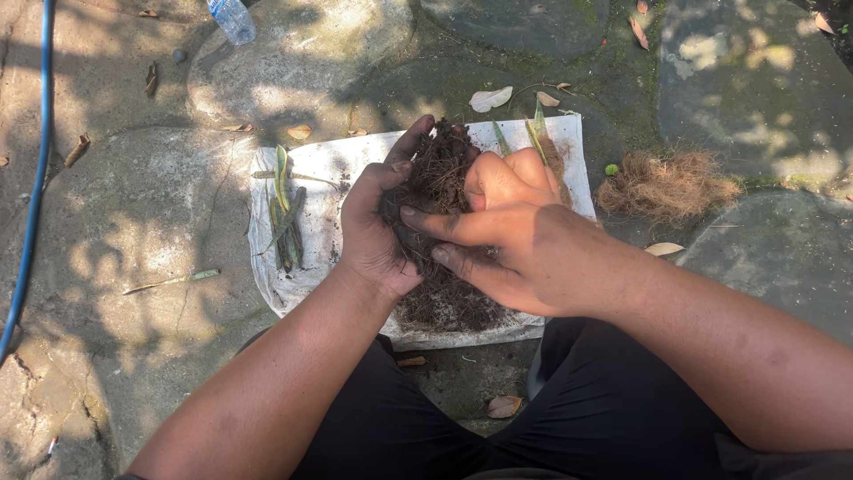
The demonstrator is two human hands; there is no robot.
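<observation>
Both my hands press around a dark clump of fibrous soil (437, 173) held above a white sheet (330, 171) on the stone ground. My left hand (373, 227) cups the clump from the left, thumb up along its side. From the right, my right hand (506, 233) wraps it, fingers laid across the front. A few thin green leaf tips (536, 127) stick up behind the right hand. Loose dark soil (449, 304) lies piled on the sheet under my hands.
A bundle of green plant cuttings (284, 218) lies on the sheet's left part. A tuft of brown coconut fibre (666, 184) sits on the stones to the right. A plastic bottle (233, 20) lies at the top, a blue hose (35, 178) runs down the left edge.
</observation>
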